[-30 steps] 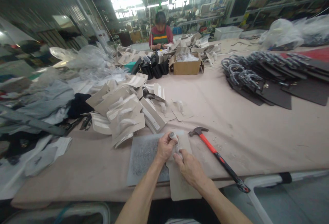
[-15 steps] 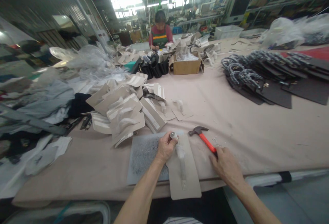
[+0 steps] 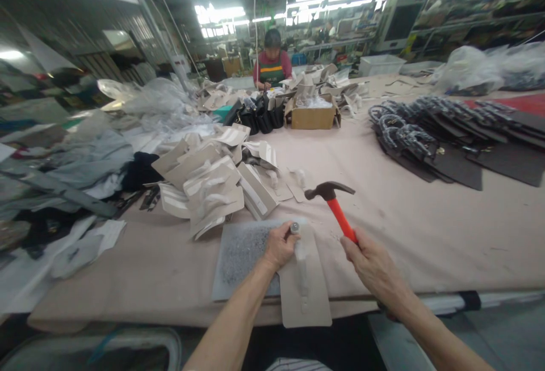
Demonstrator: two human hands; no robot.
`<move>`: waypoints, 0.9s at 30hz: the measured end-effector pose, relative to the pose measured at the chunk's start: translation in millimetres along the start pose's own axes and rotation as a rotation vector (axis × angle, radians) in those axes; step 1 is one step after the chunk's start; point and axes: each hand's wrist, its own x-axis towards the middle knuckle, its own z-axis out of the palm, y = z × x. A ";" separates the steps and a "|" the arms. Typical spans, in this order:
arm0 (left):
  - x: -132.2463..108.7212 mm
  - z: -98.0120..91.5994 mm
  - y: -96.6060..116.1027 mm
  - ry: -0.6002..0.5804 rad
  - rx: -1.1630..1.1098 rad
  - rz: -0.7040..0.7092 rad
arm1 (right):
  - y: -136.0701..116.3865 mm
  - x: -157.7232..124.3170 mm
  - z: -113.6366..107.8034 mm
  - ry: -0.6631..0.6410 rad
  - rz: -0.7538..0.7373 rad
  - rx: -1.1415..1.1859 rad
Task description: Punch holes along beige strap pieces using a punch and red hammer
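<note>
My left hand [image 3: 279,246] grips a small metal punch [image 3: 294,228] held upright on a beige leather piece [image 3: 306,291] with a pale strap down its middle. That piece lies partly on a grey cutting pad [image 3: 240,257] at the table's near edge. My right hand [image 3: 371,263] holds a hammer by its red handle [image 3: 340,220]. The black hammer head [image 3: 328,190] is raised above the table, just right of the punch.
A heap of beige leather pieces [image 3: 213,181] lies behind the pad. Dark straps and panels [image 3: 447,133] cover the right side. A cardboard box [image 3: 313,116] and black bags [image 3: 258,118] stand farther back, where another person [image 3: 272,64] works. Plastic and fabric clutter [image 3: 85,161] fills the left.
My right hand left the leather piece, took hold of the hammer lying on the table and lifted it. My left hand stayed on the punch.
</note>
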 end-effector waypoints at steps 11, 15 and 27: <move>-1.2 1.7 -2.7 0.014 0.068 0.024 | -42.7 -6.4 -36.5 0.159 -0.470 -0.472; -1.0 0.7 -1.7 0.002 0.086 0.012 | -60.9 -6.4 -40.7 0.537 -0.463 -0.245; -2.6 1.4 0.9 0.016 0.016 0.013 | 35.5 -3.1 -2.1 -0.215 -0.002 -0.674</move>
